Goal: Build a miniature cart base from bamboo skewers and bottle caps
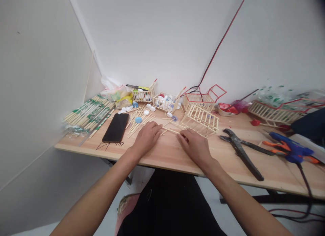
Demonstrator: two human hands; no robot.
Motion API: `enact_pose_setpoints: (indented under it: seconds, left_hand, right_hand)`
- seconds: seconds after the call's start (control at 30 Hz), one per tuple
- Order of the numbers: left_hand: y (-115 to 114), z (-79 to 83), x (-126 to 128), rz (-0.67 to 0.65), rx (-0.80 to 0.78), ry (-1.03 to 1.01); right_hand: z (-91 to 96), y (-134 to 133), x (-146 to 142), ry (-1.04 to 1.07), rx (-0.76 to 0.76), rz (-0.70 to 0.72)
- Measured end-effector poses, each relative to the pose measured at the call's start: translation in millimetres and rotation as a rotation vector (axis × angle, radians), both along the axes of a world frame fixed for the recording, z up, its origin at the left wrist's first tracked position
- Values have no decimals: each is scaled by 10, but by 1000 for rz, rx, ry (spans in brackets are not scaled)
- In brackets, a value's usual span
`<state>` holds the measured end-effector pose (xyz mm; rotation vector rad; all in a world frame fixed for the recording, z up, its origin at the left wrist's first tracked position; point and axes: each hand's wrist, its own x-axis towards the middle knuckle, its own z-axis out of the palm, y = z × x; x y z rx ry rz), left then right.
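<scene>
My left hand [149,134] rests low over the tabletop, its fingers drawn together at one end of a thin wooden stick [171,130]. The other end of that stick is pinched in my right hand [193,144], whose fingers are curled. Short cut sticks [165,131] lie close to the fingertips. Just beyond my right hand a frame built of sticks [203,119] leans on its side. Loose sticks [139,125] are scattered beyond my left hand, with a blue bottle cap [138,120] among them.
A black phone [115,127] and wrapped chopsticks [92,114] lie left. Small stick carts [166,103] with bottle caps stand at the back, beside a red-trimmed cart [199,102]. Right are pliers [241,151] and a blue glue gun [291,148] with its cord over the table edge [279,188].
</scene>
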<state>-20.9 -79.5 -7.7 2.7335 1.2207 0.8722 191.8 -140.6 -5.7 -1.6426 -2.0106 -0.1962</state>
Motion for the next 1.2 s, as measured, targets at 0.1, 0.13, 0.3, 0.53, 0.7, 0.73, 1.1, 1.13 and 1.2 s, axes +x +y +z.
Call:
enact_pose_setpoints:
  seconds: [0.1,0.13,0.3,0.53,0.7,0.73,1.1,1.13,1.2]
  left_hand:
    - [1,0,-1,-4,2,17]
    - [1,0,-1,-4,1,19]
    - [-3,-1,-4,8,-7,-1]
    - [-7,8,-3,-1,-15,40]
    - [-3,6,3,5,-13,30]
    - [-4,6,2,4,-12,31]
    - [1,4,7,-2,-6,36]
    - [1,1,7,-1,-7,31]
    - [1,-3,6,5,-10,11]
  right_hand:
    - [2,-1,-2,-2,-3,-6]
    - [4,-2,-3,-2,-2,-7]
    - [14,-6,-6,8,-12,-4]
    - [3,3,-3,-2,-4,-8]
    - [7,1,-5,-3,-3,-9]
    - [10,-1,-6,-1,-4,-6]
    - [2,1,-2,3,-5,-10]
    - [0,2,-2,2,-4,-11]
    - [-3,3,-2,3,1,-12]
